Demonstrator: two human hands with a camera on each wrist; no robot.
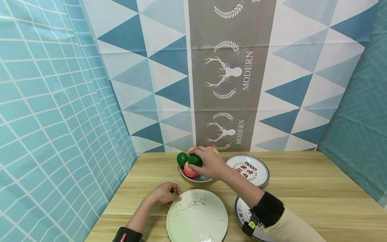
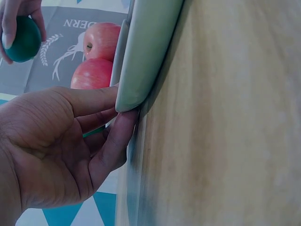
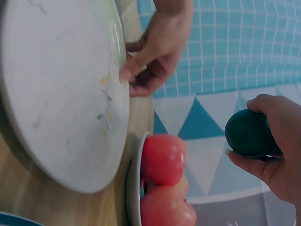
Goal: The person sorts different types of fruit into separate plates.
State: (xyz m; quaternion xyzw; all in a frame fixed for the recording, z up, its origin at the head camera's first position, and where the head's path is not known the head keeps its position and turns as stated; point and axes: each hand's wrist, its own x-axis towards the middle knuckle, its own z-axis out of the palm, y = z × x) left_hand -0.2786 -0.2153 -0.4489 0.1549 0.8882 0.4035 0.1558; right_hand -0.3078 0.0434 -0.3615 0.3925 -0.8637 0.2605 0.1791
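My right hand point(image 1: 211, 164) grips a dark green round fruit point(image 1: 195, 160), held up over a bowl point(image 1: 200, 179) of fruit. In the right wrist view the fruit point(image 3: 249, 133) sits between thumb and fingers, apart from the red apples point(image 3: 163, 160). The bowl holds several apples and another green fruit point(image 1: 182, 159). My left hand point(image 1: 165, 194) pinches the left rim of a large pale plate point(image 1: 205, 218) painted with a twig. In the left wrist view its thumb lies at the upper side of the plate's rim point(image 2: 141, 61), with fingers beneath.
A white plate with red lettering point(image 1: 257, 171) stands right of the bowl. Another dark-rimmed plate point(image 1: 242, 211) lies partly hidden under my right forearm. The wooden table point(image 1: 302, 188) meets a patterned cloth wall behind and a blue checked cloth point(image 1: 60, 134) on the left.
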